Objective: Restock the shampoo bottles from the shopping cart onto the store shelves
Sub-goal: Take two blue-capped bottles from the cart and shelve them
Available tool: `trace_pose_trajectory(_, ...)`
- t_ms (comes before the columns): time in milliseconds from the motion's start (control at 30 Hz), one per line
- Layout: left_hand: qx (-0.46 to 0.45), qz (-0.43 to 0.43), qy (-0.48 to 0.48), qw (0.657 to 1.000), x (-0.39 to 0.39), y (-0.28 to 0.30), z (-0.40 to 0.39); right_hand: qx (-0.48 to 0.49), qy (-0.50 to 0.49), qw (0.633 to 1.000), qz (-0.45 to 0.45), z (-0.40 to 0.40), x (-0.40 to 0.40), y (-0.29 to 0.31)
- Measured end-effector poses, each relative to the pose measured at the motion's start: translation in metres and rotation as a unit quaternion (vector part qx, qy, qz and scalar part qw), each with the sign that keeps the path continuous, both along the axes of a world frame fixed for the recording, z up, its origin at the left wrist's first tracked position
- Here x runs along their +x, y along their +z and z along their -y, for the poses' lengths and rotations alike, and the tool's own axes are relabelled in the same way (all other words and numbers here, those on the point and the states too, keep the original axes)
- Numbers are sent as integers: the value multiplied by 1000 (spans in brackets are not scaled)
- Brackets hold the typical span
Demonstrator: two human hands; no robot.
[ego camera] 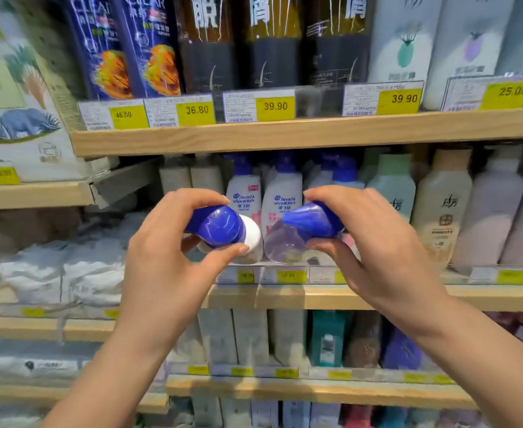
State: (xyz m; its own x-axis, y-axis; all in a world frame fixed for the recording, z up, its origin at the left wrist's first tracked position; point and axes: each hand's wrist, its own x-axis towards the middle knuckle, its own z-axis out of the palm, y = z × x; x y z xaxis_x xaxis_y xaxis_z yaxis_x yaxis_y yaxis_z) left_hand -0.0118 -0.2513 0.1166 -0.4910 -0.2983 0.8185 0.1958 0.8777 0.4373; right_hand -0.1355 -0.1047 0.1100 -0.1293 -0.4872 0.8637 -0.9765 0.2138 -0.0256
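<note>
Grasping a blue-capped shampoo bottle by its cap, left hand has fingers curled round it; right hand likewise clasps a second bottle; both bottles lie tipped, caps toward camera, just before the middle shelf; matching white bottles stand behind.

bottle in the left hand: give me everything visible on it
The bottle in the left hand is white glossy plastic with a blue cap. It is tipped, cap toward the camera, in front of the middle shelf. Thumb and fingers curl round the cap. Its label is hidden.
</note>
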Motion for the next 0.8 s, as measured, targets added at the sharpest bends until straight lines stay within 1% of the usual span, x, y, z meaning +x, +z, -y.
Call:
trace_pose_trajectory(67, -3, -3, -5, 1000, -10, 2, 15, -10, -4, 1000, -9, 13, -10, 1)
trace_pose_trajectory(200, -12, 7, -26, 1000, -31, 5, 45, -13, -16, 1000, -1, 36, -26, -2)
trace_pose_trajectory(367, 8, 36, -72, 997, -55, 5, 72, 13, -36, 998, 43, 58, -48, -5)
trace_pose_trajectory(467, 12, 55, -96, 994, -71, 4, 88, 33, -35, 995, 84, 64, -59, -3)
trace_pose_trajectory(667, 58, 79, -132, 986, -99, 3, 110, 35, -36, 988, 148, 75, -72, 4)
trace_pose_trajectory(800, 80, 90, -121, 985, -112, 7, 118, 53, -38, 968, 242, 85, -85, 13)
